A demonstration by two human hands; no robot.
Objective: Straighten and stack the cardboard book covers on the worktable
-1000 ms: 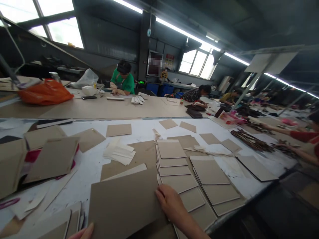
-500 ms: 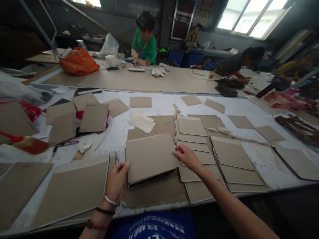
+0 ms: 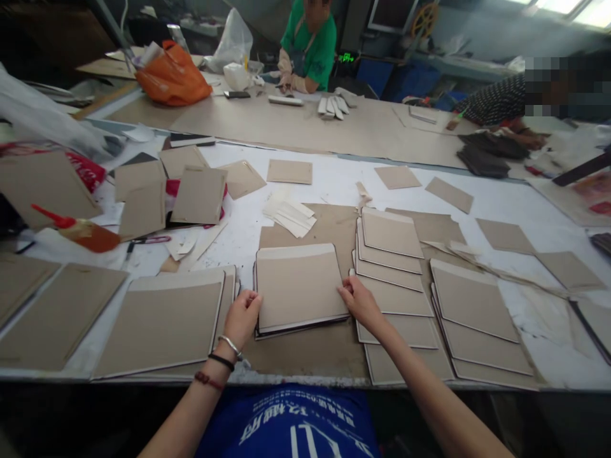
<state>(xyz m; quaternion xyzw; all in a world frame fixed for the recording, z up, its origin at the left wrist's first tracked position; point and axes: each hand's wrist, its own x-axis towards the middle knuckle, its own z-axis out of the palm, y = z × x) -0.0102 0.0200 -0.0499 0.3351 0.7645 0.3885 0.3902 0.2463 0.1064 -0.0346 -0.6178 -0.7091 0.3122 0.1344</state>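
Note:
In the middle of the near table lies a small stack of beige rectangular panels [image 3: 300, 289] with dark edges and a paler strip along the far side. My left hand [image 3: 244, 312] pinches the stack's left edge, fingers curled. At the right edge, my right hand [image 3: 357, 298] holds it between thumb and fingers. Under the stack is a larger brown sheet [image 3: 305, 359]. Just right of my right hand, similar panels overlap in a stepped column [image 3: 391, 267]. Left of my left hand rests a pile of larger panels [image 3: 165, 321].
A second stepped column of panels [image 3: 477, 318] lies farther right. To the left are a bottle of amber liquid with a red nozzle [image 3: 86, 234] and a pen [image 3: 150, 240]. Pale strips [image 3: 289, 216] lie beyond the stack. Across the table, a person in green [image 3: 310, 51] works.
The stack was tilted, with a plain panel face on top; now it sits flatter and shows a pale far strip. Both hands stay at its sides. My view has tipped downward.

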